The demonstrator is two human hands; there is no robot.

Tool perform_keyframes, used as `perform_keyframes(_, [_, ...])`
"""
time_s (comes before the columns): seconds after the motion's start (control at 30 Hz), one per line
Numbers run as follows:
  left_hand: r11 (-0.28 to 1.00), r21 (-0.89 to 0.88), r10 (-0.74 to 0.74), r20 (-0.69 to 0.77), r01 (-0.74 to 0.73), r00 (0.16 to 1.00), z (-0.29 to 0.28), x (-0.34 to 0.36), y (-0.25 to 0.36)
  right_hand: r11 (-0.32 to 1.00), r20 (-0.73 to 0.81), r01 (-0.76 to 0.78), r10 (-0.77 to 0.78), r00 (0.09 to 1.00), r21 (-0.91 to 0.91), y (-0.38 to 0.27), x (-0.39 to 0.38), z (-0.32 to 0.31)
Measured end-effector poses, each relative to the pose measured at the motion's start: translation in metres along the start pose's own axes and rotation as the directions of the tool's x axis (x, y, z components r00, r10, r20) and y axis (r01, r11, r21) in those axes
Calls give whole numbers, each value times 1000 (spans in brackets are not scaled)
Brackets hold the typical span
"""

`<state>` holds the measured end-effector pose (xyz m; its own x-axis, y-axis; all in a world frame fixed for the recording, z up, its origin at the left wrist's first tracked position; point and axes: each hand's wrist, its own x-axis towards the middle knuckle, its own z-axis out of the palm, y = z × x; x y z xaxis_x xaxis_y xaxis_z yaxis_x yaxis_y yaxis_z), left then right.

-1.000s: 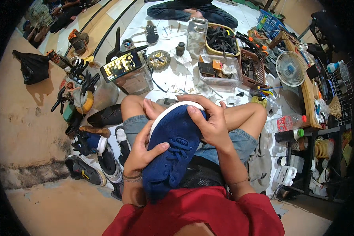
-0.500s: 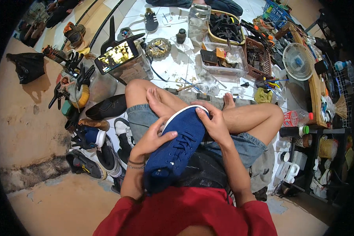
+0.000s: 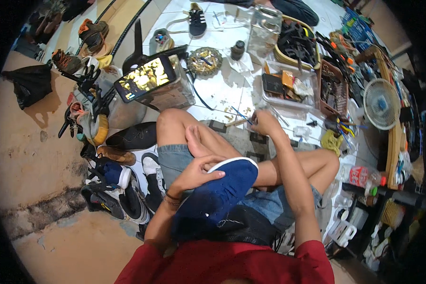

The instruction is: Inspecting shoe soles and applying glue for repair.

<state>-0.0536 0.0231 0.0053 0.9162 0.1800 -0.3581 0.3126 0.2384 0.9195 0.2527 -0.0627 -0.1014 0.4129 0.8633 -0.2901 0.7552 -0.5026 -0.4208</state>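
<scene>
My left hand [image 3: 201, 173] grips the side of a navy blue lace-up shoe [image 3: 222, 196] with a white sole edge. The shoe lies tilted over my lap, its toe pointing away from me. My right hand [image 3: 266, 123] is off the shoe, reaching to the floor ahead of my legs. Its fingers are curled together at the end of a thin blue stick-like tool [image 3: 240, 114]; what lies between them is hidden. Close beside is a thin tool with a wooden-looking handle [image 3: 235, 122].
A phone [image 3: 146, 79] leans on a box at the left, above several shoes [image 3: 123, 182]. Ahead stand an ashtray [image 3: 204, 61], a dark bottle [image 3: 237, 50] and a clear plastic tray [image 3: 288, 100]. To the right are a fan [image 3: 381, 104] and a plastic bottle [image 3: 362, 175].
My right hand has let go of the shoe's toe and moved forward to the thin tools on the floor. My left hand still holds the shoe. The view has shifted.
</scene>
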Motion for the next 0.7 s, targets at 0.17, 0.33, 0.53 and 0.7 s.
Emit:
perform_keyframes(0.17, [1000, -31, 2, 2, -2, 1000, -8, 7, -6, 993, 13, -119, 118, 993, 17, -14, -17, 8])
perform_keyframes(0.33, [1000, 25, 8, 3, -8, 1000, -8, 10, -11, 997, 6, -78, 78, 997, -5, -14, -14, 11])
perform_keyframes(0.53, [980, 165, 118, -53, -108, 992, 2, 4, -15, 995, -68, 26, -33, 997, -100, -6, -15, 17])
perform_keyframes(0.7, [798, 575, 212, 9, -179, 977, 11, -5, 10, 992, -50, 6, 0, 999, 123, 8, -29, -5])
